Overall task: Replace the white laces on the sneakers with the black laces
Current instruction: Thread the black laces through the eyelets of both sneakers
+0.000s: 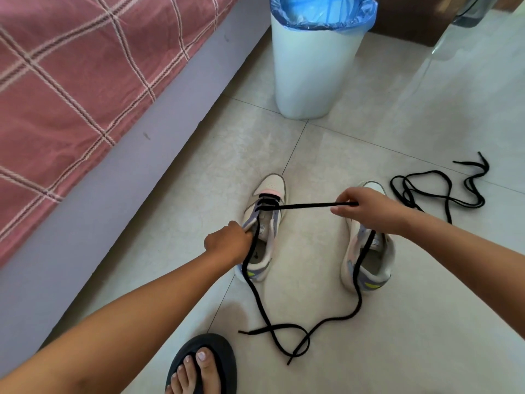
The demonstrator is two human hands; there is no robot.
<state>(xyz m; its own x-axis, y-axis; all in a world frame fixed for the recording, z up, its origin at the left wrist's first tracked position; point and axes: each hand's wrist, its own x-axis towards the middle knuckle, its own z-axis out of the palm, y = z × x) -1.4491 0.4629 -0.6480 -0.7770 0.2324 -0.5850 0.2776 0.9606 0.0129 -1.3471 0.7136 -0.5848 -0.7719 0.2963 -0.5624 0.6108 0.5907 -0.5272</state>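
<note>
Two white sneakers with lilac and pink panels stand on the tiled floor. My left hand [230, 241] grips the side of the left sneaker [262, 223] at its opening. A black lace [306, 206] runs through that sneaker's front eyelets. My right hand [366, 207] pinches one strand and holds it taut to the right, above the right sneaker [369, 265]. Both loose ends trail toward me and cross on the floor. A second black lace [437, 189] lies in loose coils at the right. No white laces are in view.
A bed with a pink checked cover [85, 81] fills the left. A white bin with a blue liner [315, 61] stands behind the sneakers. My foot in a black sandal [203, 365] is at the bottom edge.
</note>
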